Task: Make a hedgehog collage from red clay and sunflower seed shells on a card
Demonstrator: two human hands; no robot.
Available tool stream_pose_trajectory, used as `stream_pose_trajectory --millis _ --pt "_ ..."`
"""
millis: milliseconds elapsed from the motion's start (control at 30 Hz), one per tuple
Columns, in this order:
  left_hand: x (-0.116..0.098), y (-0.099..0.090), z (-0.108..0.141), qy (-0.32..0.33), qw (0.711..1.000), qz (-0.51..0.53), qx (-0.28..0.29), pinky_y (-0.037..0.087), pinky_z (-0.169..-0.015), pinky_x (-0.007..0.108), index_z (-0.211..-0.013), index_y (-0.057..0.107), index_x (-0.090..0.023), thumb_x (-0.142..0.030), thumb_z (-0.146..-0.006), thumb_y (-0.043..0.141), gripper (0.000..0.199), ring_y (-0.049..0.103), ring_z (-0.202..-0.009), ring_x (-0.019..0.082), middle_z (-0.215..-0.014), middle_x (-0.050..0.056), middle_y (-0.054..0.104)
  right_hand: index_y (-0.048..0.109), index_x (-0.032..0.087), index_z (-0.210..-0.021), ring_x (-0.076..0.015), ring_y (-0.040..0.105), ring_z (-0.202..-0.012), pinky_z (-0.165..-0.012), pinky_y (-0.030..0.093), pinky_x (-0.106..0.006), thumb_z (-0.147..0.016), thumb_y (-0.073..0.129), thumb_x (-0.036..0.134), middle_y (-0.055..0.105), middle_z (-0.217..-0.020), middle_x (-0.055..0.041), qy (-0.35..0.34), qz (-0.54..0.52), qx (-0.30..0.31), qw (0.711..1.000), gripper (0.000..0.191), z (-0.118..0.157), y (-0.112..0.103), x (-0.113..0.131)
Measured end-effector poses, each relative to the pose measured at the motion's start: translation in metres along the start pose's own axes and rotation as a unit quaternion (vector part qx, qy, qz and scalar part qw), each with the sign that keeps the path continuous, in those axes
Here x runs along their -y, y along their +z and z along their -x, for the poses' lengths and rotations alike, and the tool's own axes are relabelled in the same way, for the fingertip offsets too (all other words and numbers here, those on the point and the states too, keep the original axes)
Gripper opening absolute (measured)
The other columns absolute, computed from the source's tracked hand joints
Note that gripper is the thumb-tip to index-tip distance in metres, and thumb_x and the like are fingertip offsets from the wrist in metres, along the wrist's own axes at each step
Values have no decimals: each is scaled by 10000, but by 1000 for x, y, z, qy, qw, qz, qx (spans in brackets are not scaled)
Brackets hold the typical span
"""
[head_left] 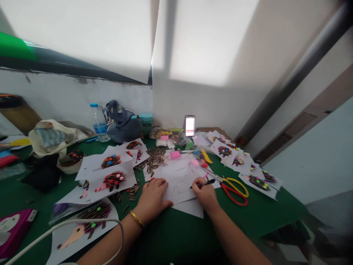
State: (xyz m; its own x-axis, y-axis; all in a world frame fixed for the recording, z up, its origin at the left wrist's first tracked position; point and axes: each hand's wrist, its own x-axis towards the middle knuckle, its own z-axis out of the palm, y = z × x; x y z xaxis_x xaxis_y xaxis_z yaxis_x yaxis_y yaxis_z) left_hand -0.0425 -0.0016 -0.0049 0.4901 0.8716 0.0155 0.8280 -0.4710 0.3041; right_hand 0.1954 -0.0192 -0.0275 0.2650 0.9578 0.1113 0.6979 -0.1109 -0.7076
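My right hand (203,193) is closed round a black pen (207,183), its tip close to a white sheet of paper (180,198). A faint outline is drawn on that sheet. Flat on the paper's left side lies my left hand (154,197), fingers stretched and thumb out, holding nothing. Sunflower seeds (154,160) are heaped just beyond it, with a few more beside the wrist. Scissors (224,180) with one yellow and one red handle lie to the right of my right hand. A pink block (175,155) sits behind the drawing.
Finished-looking hedgehog pictures (114,180) of seeds and pompoms lie left, others (257,182) right. A water bottle (99,127), grey-blue bag (121,125) and propped phone (190,126) stand along the wall. A white cable (82,221) crosses the lower left near a magenta pack (18,232).
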Motion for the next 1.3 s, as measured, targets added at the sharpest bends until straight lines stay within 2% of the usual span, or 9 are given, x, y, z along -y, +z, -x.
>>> stream_pose_trajectory --millis 200,300,533,600,667,733,867,933,1300 --pt "0 0 0 -1 1000 -2 -6 320 -1033 473 -1266 569 -271 -514 -682 728 652 419 -1292 324 -1385 77 531 610 228 -690 -158 549 -541 -498 314 -245 -778 502 285 601 -556 26 -2 19 14 1000 150 1 0 3" --pt "-1 0 0 -3 1000 -2 -4 321 -1030 470 -1268 569 -269 -509 -687 724 647 418 -1291 322 -1386 77 531 600 222 -664 -151 547 -536 -504 328 -242 -769 510 281 591 -552 30 -23 -1 22 1000 151 2 1 3" --pt "-1 0 -1 -2 1000 -3 1 314 -1036 465 -1270 567 -265 -511 -686 723 653 418 -1286 315 -1387 74 529 587 209 -674 -167 570 -619 -580 421 -255 -808 503 291 601 -633 3 -92 -63 -24 994 179 10 2 0" --pt "-1 -1 -1 -3 1000 -3 3 312 -1037 464 -1270 567 -266 -510 -687 722 651 414 -1290 315 -1385 72 529 624 204 -763 -178 596 -675 -642 453 -268 -840 505 303 632 -699 -12 -120 -70 -19 990 172 15 -2 0" --pt "-1 -1 -1 -2 1000 -4 4 314 -1035 463 -1272 563 -265 -508 -691 719 649 414 -1290 311 -1385 69 527 647 200 -937 -190 626 -772 -730 475 -281 -859 517 316 673 -818 -30 -131 -80 -21 988 191 19 -5 0" --pt "-1 -2 -1 -1 1000 -5 2 313 -1034 464 -1271 562 -264 -506 -695 715 643 415 -1289 308 -1385 70 527 637 204 -1016 -195 635 -828 -765 478 -284 -858 529 321 686 -892 -36 -120 -84 -25 989 224 21 -6 0" --pt "-1 -2 -1 -2 1000 -3 1 315 -1029 466 -1258 571 -269 -510 -696 712 627 419 -1282 311 -1378 74 534 609 212 -769 -180 603 -683 -624 445 -265 -823 511 294 650 -729 -9 -71 -67 -23 995 139 15 -5 -4" --pt "-1 -2 -1 -4 1000 -4 3 316 -1028 464 -1256 573 -271 -511 -696 711 625 422 -1279 310 -1377 73 535 587 216 -717 -175 581 -633 -580 417 -261 -802 501 285 625 -671 3 -57 -56 -16 997 139 12 -3 -5" --pt "-2 -2 0 -4 1000 -1 6 302 -1044 465 -1271 561 -273 -509 -694 712 642 409 -1293 312 -1384 73 526 600 221 -739 -182 599 -666 -588 388 -260 -801 493 296 646 -700 5 -43 -16 19 999 145 10 -2 -5"
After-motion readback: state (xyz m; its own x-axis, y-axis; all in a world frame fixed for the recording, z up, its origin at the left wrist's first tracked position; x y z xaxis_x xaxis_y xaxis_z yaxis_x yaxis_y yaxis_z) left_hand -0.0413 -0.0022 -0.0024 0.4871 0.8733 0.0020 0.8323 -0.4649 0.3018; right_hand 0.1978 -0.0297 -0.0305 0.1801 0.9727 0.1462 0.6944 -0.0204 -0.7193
